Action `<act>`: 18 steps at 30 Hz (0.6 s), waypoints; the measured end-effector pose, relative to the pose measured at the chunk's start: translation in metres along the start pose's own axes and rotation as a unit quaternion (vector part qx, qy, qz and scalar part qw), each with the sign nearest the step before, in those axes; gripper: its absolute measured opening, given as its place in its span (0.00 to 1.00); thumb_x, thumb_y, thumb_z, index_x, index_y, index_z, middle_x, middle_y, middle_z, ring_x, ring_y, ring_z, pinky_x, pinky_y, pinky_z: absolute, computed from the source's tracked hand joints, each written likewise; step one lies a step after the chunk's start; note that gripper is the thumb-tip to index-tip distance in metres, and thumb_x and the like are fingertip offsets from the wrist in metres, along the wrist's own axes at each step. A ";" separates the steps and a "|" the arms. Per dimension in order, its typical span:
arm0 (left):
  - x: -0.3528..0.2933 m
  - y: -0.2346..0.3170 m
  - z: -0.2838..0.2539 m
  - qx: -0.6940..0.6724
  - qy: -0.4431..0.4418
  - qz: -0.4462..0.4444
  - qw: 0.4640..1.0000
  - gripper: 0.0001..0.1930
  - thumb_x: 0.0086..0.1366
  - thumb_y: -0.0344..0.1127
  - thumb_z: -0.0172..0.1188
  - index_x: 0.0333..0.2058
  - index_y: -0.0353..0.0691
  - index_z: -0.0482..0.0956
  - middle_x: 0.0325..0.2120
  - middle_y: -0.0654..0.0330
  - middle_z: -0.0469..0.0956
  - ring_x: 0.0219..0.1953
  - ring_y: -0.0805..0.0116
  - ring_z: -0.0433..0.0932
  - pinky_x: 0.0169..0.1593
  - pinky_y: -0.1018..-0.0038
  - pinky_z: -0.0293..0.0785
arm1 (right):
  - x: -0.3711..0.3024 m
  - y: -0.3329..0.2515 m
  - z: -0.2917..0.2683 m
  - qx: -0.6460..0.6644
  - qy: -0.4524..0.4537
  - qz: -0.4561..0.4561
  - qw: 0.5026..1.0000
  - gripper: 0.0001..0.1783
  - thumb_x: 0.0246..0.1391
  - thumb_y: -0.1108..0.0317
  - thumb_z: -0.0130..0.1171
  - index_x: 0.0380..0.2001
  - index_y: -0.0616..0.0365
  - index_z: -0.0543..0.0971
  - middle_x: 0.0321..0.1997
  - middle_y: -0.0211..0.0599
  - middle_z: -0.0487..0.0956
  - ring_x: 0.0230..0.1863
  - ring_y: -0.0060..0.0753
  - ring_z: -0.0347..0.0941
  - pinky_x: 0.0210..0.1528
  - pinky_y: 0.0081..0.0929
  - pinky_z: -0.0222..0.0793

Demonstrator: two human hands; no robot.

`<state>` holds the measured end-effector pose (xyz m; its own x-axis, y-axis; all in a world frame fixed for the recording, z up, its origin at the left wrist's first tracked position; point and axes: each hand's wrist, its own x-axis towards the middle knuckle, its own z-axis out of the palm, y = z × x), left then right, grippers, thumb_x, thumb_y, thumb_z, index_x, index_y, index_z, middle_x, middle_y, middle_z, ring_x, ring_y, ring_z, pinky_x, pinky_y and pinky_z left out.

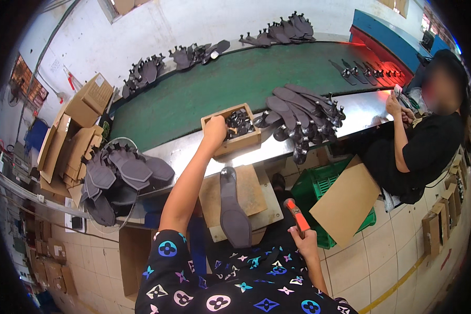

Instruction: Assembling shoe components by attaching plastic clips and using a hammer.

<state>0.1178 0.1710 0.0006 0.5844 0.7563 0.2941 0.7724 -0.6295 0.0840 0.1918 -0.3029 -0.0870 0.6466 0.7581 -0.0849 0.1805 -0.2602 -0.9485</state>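
Here, box point(240, 145) sits by grn belt point(193, 99) nr wht wall point(178, 23).

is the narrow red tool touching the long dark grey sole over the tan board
Apart: the head view shows a plain gap between the narrow red tool and the long dark grey sole.

Left hand point(215, 131) at box point(240, 145), right hand point(305, 242) gripping red tool point(296, 215)

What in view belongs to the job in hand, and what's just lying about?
Likely in use:
red tool in right hand
box of dark parts at left hand
dark sole on board

Likely lying about:
cardboard sheet
green crate
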 end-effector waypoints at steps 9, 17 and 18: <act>0.000 0.033 -0.020 -0.033 -0.020 -0.035 0.999 0.07 0.48 0.30 0.67 0.25 0.33 0.85 0.27 0.44 0.83 0.33 0.46 0.84 0.41 0.57 0.79 | 0.043 -0.048 -0.007 0.306 -0.078 0.070 0.946 0.13 0.64 0.62 0.59 0.35 0.63 0.79 0.13 0.20 0.65 0.11 0.12 0.57 0.13 0.16 0.52; -0.042 0.010 -0.089 -0.579 -0.032 -0.066 0.812 0.11 0.60 0.26 0.66 0.41 0.29 0.83 0.33 0.54 0.85 0.34 0.66 0.84 0.39 0.73 0.79 | 0.072 -0.100 -0.007 0.322 -0.052 -0.099 0.940 0.10 0.65 0.68 0.58 0.41 0.65 0.80 0.13 0.22 0.65 0.11 0.13 0.55 0.13 0.16 0.52; -0.057 0.021 -0.106 -0.578 -0.037 -0.063 0.813 0.11 0.60 0.26 0.66 0.41 0.29 0.83 0.33 0.54 0.85 0.34 0.66 0.84 0.39 0.73 0.79 | 0.076 -0.104 -0.010 0.285 -0.037 -0.140 0.948 0.10 0.64 0.68 0.59 0.43 0.64 0.81 0.14 0.23 0.67 0.12 0.13 0.58 0.14 0.16 0.53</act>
<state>0.0740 0.0957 0.0866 0.5646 0.8099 0.1590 0.1030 -0.2603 0.9600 0.2292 -0.2245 0.0083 0.5751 0.7949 0.1936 -0.1054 0.3067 -0.9460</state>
